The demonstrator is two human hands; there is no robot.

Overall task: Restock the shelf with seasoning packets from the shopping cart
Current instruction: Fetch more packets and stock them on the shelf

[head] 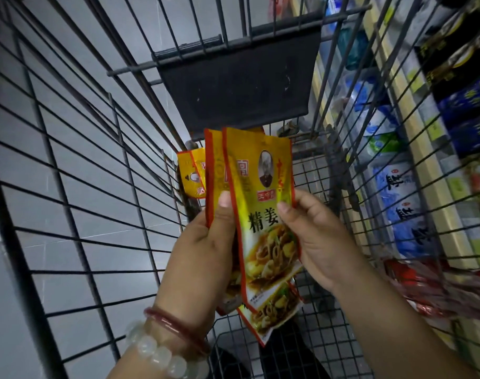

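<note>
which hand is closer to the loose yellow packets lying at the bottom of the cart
Left. The left hand is just below the loose packets; the right hand is farther right, beyond the held packets.

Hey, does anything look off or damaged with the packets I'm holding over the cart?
Nothing stands out. Both hands, left and right, hold a fanned stack of yellow packets, none visibly torn.

Two bracelets are worn on the left wrist: a dark red bangle [175,328] and a pale, translucent beaded bracelet [162,354]. Both forearms are left bare.
</note>
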